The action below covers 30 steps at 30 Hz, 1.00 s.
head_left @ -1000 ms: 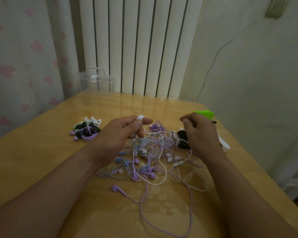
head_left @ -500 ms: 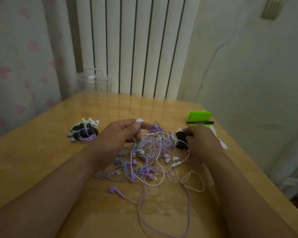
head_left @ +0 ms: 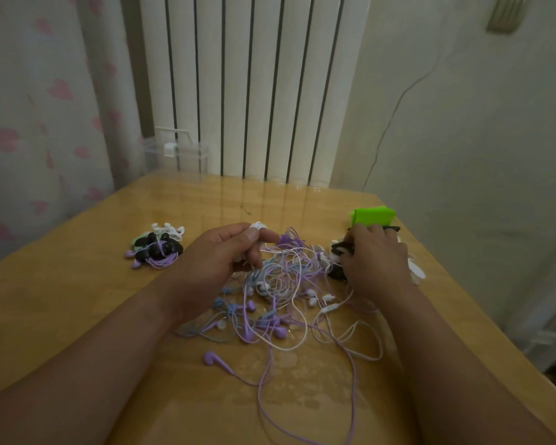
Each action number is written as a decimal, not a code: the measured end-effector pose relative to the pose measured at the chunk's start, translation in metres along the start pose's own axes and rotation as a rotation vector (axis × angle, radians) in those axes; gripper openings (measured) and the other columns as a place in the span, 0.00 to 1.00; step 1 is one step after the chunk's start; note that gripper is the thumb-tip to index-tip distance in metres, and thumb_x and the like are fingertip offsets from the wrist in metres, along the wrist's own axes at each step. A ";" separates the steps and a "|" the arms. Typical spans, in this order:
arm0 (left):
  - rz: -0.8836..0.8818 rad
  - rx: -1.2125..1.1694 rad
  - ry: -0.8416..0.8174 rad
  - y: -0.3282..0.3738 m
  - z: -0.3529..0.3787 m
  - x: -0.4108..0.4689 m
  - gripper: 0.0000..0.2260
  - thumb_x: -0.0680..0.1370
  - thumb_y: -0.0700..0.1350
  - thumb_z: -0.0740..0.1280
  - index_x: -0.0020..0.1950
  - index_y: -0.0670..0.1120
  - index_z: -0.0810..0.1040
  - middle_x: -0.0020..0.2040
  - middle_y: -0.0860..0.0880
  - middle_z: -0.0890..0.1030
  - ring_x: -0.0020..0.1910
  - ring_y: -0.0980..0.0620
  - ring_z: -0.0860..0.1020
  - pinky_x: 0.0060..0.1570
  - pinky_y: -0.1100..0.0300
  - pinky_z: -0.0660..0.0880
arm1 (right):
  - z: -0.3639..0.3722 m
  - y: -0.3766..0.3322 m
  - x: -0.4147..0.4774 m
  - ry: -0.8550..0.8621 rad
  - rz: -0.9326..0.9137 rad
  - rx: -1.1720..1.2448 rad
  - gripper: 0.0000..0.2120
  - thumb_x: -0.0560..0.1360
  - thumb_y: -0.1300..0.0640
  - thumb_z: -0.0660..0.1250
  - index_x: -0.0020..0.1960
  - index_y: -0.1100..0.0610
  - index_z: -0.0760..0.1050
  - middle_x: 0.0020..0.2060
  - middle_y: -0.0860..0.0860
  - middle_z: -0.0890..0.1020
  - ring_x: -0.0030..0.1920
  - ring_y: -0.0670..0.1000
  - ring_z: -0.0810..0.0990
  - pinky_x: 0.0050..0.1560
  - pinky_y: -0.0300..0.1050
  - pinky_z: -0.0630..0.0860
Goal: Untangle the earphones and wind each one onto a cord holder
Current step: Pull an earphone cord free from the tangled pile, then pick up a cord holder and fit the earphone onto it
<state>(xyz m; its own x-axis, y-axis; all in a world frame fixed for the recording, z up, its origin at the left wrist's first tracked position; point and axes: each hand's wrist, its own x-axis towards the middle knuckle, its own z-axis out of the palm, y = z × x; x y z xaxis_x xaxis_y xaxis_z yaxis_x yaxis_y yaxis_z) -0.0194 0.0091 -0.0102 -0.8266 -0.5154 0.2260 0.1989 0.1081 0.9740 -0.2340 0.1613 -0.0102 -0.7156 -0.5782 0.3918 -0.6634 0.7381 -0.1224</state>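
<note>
Untangling: pinched white earbud [head_left: 257,225] in left fingers [head_left: 228,231], likely to free it from tangle [head_left: 280,277]; curled right fingers [head_left: 363,232] round black cord holder [head_left: 339,247], seemingly for winding.

My one camera sits on my head, looking forward and down, so my left hand [head_left: 219,261] and right hand [head_left: 377,266] reach in from the two lower corners to about mid-frame. It is close over the surface [head_left: 77,300], whose far edge crosses just above the middle, with the radiator [head_left: 254,91] and wall [head_left: 463,139] filling the upper half.
</note>
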 end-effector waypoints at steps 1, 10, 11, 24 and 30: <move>-0.001 -0.008 -0.002 0.000 0.000 0.000 0.17 0.87 0.46 0.58 0.56 0.45 0.87 0.37 0.51 0.75 0.43 0.51 0.76 0.57 0.52 0.73 | -0.001 -0.001 0.000 0.034 0.009 0.030 0.07 0.80 0.54 0.65 0.57 0.53 0.70 0.56 0.55 0.77 0.59 0.61 0.73 0.56 0.56 0.67; -0.065 -0.369 0.011 0.008 -0.007 0.003 0.15 0.87 0.46 0.56 0.45 0.43 0.77 0.35 0.49 0.68 0.38 0.50 0.73 0.48 0.53 0.70 | -0.033 -0.037 -0.019 0.070 0.017 0.914 0.09 0.83 0.48 0.67 0.61 0.50 0.75 0.48 0.45 0.81 0.45 0.43 0.80 0.47 0.46 0.76; -0.073 -0.418 0.018 0.008 -0.008 0.003 0.15 0.86 0.46 0.56 0.44 0.43 0.76 0.35 0.48 0.67 0.37 0.49 0.73 0.47 0.53 0.70 | -0.035 -0.044 -0.025 0.006 0.014 0.989 0.08 0.84 0.47 0.65 0.57 0.50 0.76 0.42 0.46 0.81 0.38 0.42 0.79 0.41 0.46 0.75; 0.027 -0.437 -0.027 0.009 0.005 0.002 0.14 0.82 0.45 0.56 0.36 0.45 0.67 0.33 0.47 0.63 0.32 0.51 0.66 0.43 0.53 0.66 | -0.040 -0.099 -0.063 -0.462 0.141 1.567 0.07 0.86 0.56 0.61 0.58 0.60 0.71 0.40 0.58 0.72 0.26 0.48 0.66 0.25 0.40 0.60; 0.094 -0.401 -0.014 0.008 0.006 0.002 0.18 0.83 0.44 0.54 0.34 0.47 0.69 0.34 0.47 0.63 0.34 0.50 0.67 0.46 0.50 0.64 | -0.038 -0.101 -0.063 -0.327 0.150 1.592 0.05 0.85 0.56 0.63 0.55 0.58 0.70 0.37 0.55 0.72 0.25 0.48 0.65 0.23 0.39 0.62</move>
<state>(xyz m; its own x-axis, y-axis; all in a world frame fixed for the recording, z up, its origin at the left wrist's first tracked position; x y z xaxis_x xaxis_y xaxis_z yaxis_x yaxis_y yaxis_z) -0.0226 0.0137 -0.0015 -0.8013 -0.5073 0.3170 0.4614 -0.1869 0.8673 -0.1134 0.1367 0.0123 -0.6666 -0.7362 0.1170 0.0179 -0.1727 -0.9848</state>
